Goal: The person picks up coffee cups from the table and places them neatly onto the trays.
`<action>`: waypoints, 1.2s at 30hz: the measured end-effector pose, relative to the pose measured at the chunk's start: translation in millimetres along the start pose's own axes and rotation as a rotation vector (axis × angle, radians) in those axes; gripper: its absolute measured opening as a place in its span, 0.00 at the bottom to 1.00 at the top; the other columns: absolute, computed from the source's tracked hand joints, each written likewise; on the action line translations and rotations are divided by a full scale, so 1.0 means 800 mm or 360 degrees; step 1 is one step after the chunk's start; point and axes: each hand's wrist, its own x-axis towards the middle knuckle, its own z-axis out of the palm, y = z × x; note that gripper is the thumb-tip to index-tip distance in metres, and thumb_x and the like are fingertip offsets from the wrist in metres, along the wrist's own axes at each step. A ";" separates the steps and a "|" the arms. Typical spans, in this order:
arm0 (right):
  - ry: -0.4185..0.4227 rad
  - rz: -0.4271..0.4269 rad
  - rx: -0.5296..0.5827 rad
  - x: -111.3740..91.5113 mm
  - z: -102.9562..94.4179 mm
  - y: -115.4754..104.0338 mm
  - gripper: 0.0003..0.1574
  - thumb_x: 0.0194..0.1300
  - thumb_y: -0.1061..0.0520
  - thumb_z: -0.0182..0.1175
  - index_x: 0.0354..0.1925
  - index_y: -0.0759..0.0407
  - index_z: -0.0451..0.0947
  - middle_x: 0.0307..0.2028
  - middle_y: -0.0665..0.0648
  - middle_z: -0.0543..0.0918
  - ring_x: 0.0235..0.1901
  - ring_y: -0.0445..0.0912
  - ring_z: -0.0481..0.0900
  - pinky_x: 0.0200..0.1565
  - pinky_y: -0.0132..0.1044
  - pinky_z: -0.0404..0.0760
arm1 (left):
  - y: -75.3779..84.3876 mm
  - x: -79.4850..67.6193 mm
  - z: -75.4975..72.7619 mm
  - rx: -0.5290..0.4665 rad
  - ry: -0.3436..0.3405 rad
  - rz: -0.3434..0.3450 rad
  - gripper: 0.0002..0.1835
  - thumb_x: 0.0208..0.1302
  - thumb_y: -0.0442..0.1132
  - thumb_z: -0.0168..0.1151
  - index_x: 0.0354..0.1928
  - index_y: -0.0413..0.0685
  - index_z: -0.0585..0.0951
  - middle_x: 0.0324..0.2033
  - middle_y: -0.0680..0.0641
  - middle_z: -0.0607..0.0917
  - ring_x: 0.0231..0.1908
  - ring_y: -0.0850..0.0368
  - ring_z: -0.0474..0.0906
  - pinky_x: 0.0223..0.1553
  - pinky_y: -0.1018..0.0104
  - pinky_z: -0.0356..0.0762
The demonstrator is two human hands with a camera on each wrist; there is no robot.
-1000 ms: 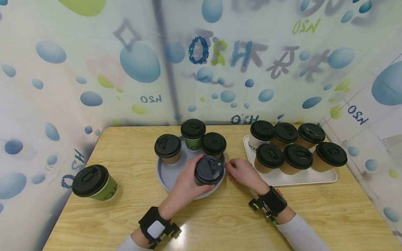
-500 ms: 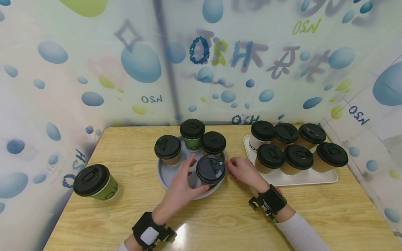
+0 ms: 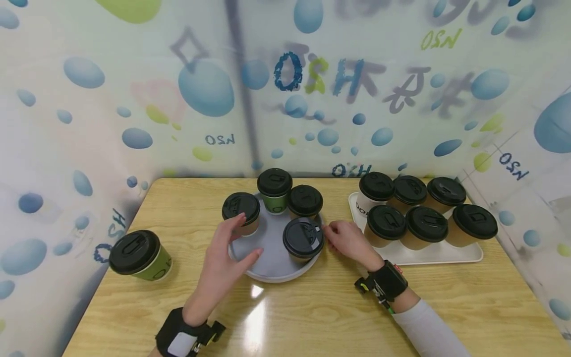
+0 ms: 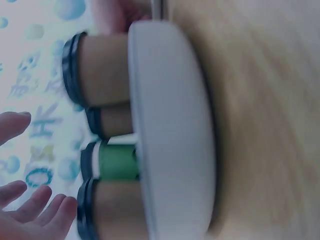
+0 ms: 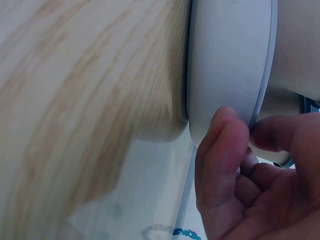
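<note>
My left hand (image 3: 218,263) hovers over the left front of a round grey tray (image 3: 272,248), its fingers spread and thumb apart, with nothing in them. The fingers overlap a brown paper cup (image 3: 248,228) with a black lid. On the same tray stand a green cup (image 3: 274,203), another brown cup under a black lid (image 3: 305,200), and a front right cup with a dark lid (image 3: 303,238). At the tray's right edge, my right hand (image 3: 350,241) pinches the rim between thumb and curled fingers, as the right wrist view shows around the tray wall (image 5: 227,65).
A white rectangular tray (image 3: 401,255) on the right carries several lidded cups in two rows. One green cup with a black lid (image 3: 135,252) stands alone at the table's left side. A printed curtain wall (image 3: 285,139) rises behind the wooden table (image 3: 312,317).
My left hand has let go of the front right cup, opened, and drawn back to the left. That cup stays on the round tray. The right hand remains at the rim.
</note>
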 end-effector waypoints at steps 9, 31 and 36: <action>-0.0002 -0.0009 0.0008 0.000 -0.001 0.001 0.28 0.81 0.48 0.51 0.23 0.58 0.78 0.16 0.50 0.77 0.16 0.44 0.71 0.23 0.34 0.66 | -0.007 0.009 -0.053 0.0083 0.0373 0.0144 0.40 0.49 0.22 0.77 0.68 0.34 0.74 0.59 0.35 0.80 0.60 0.43 0.77 0.62 0.76 0.71; -0.0013 0.0011 0.0001 0.001 -0.002 -0.003 0.29 0.82 0.48 0.50 0.24 0.59 0.79 0.16 0.50 0.77 0.16 0.43 0.71 0.23 0.35 0.67 | -0.065 -0.018 -0.147 0.0726 0.0880 -0.0168 0.38 0.58 0.50 0.72 0.67 0.36 0.75 0.60 0.28 0.76 0.60 0.27 0.69 0.67 0.36 0.60; -0.0006 0.0012 0.0000 0.001 -0.002 -0.003 0.29 0.82 0.48 0.50 0.23 0.58 0.78 0.16 0.49 0.76 0.16 0.44 0.71 0.23 0.35 0.67 | -0.069 -0.022 -0.165 0.0847 0.0571 -0.0612 0.47 0.56 0.49 0.75 0.74 0.36 0.67 0.68 0.26 0.66 0.63 0.23 0.63 0.64 0.27 0.57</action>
